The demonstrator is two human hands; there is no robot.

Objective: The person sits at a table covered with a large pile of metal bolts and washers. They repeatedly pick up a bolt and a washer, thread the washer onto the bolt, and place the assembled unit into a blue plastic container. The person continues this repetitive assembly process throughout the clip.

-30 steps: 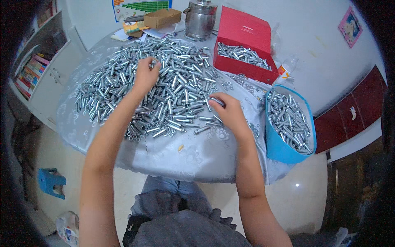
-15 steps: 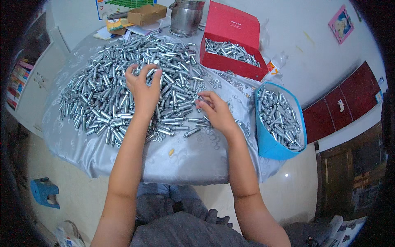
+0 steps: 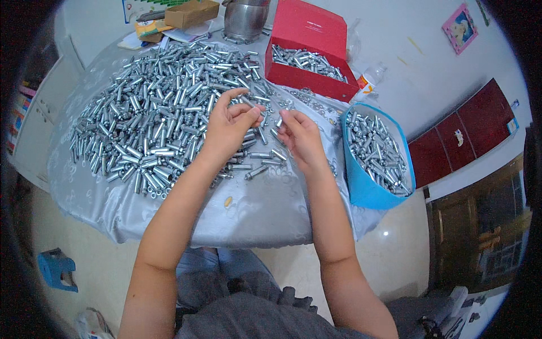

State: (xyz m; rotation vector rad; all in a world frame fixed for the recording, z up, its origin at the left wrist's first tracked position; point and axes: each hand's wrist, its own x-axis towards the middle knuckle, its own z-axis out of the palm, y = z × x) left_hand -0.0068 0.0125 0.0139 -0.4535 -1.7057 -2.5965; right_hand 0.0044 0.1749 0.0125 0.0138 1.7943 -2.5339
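A big heap of silvery metal expansion bolts (image 3: 152,113) covers much of the cloth-covered table. Over the heap's right side, my left hand (image 3: 226,127) is closed, pinching one expansion bolt (image 3: 247,102) between thumb and fingers. Just to its right, my right hand (image 3: 301,135) is also closed, its thumb and index finger gripping a short shiny metal piece (image 3: 279,121), which looks like an expansion bolt partly covered by the fingers. A few loose bolts (image 3: 261,155) lie on the cloth below the two hands.
At the back right stands an open red box (image 3: 316,85) with bolts inside. A blue fabric bin (image 3: 367,183) full of bolts is at the table's right edge. Loose washers and nuts (image 3: 307,97) lie between them. A metal pot (image 3: 245,21) and a cardboard box (image 3: 192,14) stand behind.
My left hand has come right and down from over the heap, now with a bolt in its fingers. My right hand has shifted slightly up, and the two hands are closer together. The view has shifted slightly.
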